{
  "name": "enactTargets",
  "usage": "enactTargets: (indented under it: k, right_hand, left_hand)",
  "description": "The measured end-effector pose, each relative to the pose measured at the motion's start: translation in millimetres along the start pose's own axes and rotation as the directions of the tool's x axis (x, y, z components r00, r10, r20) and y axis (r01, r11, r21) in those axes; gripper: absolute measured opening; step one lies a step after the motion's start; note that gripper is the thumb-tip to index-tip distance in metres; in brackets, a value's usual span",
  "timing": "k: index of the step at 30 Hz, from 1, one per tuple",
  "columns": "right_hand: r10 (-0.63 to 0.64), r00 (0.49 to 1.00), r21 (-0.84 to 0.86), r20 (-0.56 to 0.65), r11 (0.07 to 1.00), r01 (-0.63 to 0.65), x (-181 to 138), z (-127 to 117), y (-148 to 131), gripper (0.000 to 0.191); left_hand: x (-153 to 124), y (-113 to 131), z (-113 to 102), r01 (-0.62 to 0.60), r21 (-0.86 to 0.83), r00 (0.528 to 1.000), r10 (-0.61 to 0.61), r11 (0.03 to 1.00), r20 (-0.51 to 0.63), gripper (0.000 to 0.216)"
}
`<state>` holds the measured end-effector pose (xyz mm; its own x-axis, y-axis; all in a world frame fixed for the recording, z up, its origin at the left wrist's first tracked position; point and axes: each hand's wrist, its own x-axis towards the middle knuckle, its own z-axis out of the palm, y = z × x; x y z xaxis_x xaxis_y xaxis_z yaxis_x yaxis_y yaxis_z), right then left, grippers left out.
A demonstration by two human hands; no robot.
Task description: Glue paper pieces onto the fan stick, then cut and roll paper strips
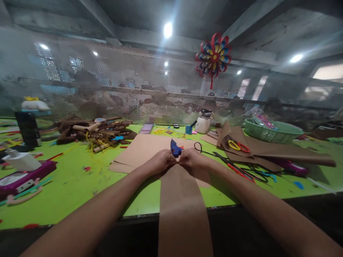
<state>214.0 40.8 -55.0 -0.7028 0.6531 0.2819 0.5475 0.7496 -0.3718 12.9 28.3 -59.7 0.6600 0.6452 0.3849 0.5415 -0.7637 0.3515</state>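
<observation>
A long strip of brown kraft paper [183, 207] runs from my fingers toward me and hangs over the table's front edge. My left hand [161, 160] pinches its far end from the left, and my right hand [193, 159] pinches it from the right, fingertips almost meeting. Just beyond the fingertips lies a blue glue gun [175, 148], partly hidden by my hands. Flat sheets of brown paper [142, 148] are spread on the table under and behind my hands.
Scissors with red and yellow handles [242, 146], red-and-black scissors [235, 167] and a green basket [273, 132] lie to the right. Paper scraps [99, 132] pile up at left, near a purple power strip [29, 176]. A white jug [203, 122] stands behind the sheets.
</observation>
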Motion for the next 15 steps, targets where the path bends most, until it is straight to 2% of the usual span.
enactTargets:
  k: [4,9,15]
  right_hand:
    - [-0.022,0.999,0.044,-0.03,0.999,0.024,-5,1,1,0.015]
    - [-0.035,0.999,-0.113,-0.003,0.993,0.034,-9,-6,-12,0.012]
    - [-0.109,0.994,-0.244,0.023,0.963,0.111,-9,-8,-11,0.018]
  left_hand:
    - [-1,1,0,0.029,0.058,0.999,-0.028,0.998,-0.024,0.017]
    - [-1,2,1,0.009,0.068,1.0,-0.007,0.998,-0.029,0.015]
    - [1,4,3,-0.06,0.095,0.998,0.062,0.994,-0.02,0.027]
